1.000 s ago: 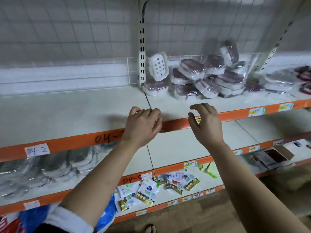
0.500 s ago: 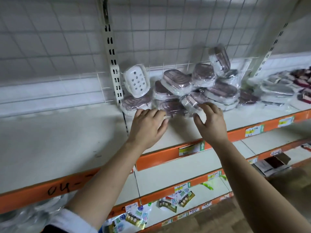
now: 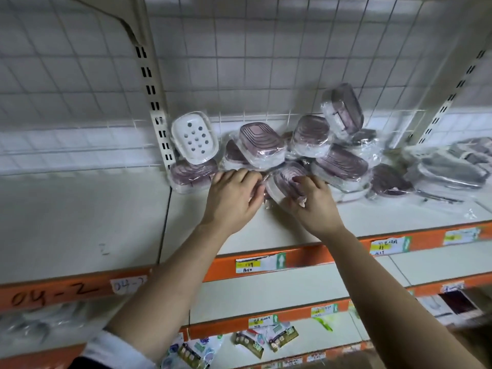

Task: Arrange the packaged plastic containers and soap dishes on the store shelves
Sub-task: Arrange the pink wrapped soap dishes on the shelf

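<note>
**A:** What are the hands doing?

**B:** The right hand (image 3: pixel 314 206) grasps a clear-wrapped mauve oval plastic soap dish (image 3: pixel 286 182), with fingers and thumb curled round its near end. The left hand (image 3: pixel 234 198) curls against the same packet's left side. Its fingertips are hidden, so I cannot tell whether it pinches the wrap or only steadies it.

**A:** Where does that dish sit?

**B:** On the white metal shelf (image 3: pixel 80 222), to the right of the cream slotted upright post (image 3: pixel 159 123). It is at the front foot of the loose heap of wrapped mauve soap dishes (image 3: pixel 342 166).

**A:** What worries you?

**B:** It looks tucked against its neighbours. Pulling it out could remove their support, and the heap may slump forward over the shelf lip. The film looks slick, so packets would slide easily on each other.

**A:** Is anything else at risk?

**B:** The wrapped dish standing on end (image 3: pixel 343 110), well right of the post at the heap's top, leans toward the white wire grid backing (image 3: pixel 239 75). A nudge could topple it. The white perforated soap dish (image 3: pixel 195 137), propped just right of the post on another mauve packet (image 3: pixel 191 175), could tip if the left forearm brushes it.
</note>
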A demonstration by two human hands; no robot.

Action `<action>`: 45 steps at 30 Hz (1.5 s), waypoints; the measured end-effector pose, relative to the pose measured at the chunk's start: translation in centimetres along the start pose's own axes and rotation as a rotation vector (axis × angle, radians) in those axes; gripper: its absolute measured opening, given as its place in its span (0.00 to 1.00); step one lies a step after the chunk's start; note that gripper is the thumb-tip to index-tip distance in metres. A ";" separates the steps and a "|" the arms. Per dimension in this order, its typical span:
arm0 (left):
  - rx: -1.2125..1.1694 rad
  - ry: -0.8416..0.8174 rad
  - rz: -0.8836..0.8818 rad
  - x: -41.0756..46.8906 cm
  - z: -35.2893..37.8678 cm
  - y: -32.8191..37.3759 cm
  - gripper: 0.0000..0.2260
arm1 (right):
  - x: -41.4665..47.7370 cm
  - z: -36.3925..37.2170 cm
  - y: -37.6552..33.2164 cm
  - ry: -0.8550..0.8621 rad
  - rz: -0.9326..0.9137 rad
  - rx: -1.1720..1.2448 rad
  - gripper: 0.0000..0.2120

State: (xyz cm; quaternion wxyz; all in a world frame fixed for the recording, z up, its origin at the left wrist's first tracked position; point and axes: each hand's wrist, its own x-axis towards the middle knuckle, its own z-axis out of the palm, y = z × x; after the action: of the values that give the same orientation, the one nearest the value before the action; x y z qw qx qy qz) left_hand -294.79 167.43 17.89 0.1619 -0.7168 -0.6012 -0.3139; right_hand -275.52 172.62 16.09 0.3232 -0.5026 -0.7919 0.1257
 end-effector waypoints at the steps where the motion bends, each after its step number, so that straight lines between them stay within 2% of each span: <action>1: 0.003 0.001 -0.008 0.1 0.2 0.4 0.13 | -0.2 -0.3 0.5 -0.038 -0.021 0.031 0.22; 4: -0.001 0.006 -0.014 0.7 0.9 1.5 0.14 | -0.7 -1.0 1.9 -0.096 -0.045 0.108 0.23; 7: -0.004 0.032 -0.009 1.8 1.7 2.5 0.15 | -1.1 -1.1 2.6 -0.048 -0.053 0.120 0.17; 12: 0.107 0.044 -0.059 4.1 3.0 3.2 0.15 | -0.7 0.2 1.7 -0.014 0.090 0.003 0.27; 17: 0.155 -0.108 -0.138 6.9 4.4 3.2 0.21 | -0.6 0.3 1.7 -0.015 0.074 0.025 0.22; 23: 0.109 -0.232 -0.260 9.4 5.6 2.8 0.24 | -1.6 -1.4 2.2 -0.062 0.004 0.035 0.23; 26: 0.127 -0.198 -0.284 10.0 5.6 2.8 0.24 | -2.2 -2.4 2.7 -0.043 -0.022 0.001 0.19; 32: 0.134 -0.141 -0.289 9.5 5.2 2.7 0.18 | -3.3 -3.1 3.8 -0.106 -0.059 -0.038 0.21; 36: 0.101 -0.060 -0.255 6.9 4.0 2.8 0.15 | -4.0 -2.6 4.3 -0.053 -0.063 -0.038 0.24; 39: 0.056 0.007 -0.234 4.0 2.6 3.1 0.13 | -4.0 -2.2 4.3 -0.034 -0.052 -0.065 0.22; 45: 0.015 0.086 -0.222 -2.3 -0.2 4.5 0.12 | -5.4 -2.0 2.4 0.072 -0.049 0.048 0.18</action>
State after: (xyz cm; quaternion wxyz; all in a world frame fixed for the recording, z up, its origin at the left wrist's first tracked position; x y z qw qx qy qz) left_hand -290.71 164.57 17.19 0.1572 -0.6305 -0.6716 -0.3559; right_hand -270.98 168.78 14.24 0.3663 -0.4793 -0.7887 0.1186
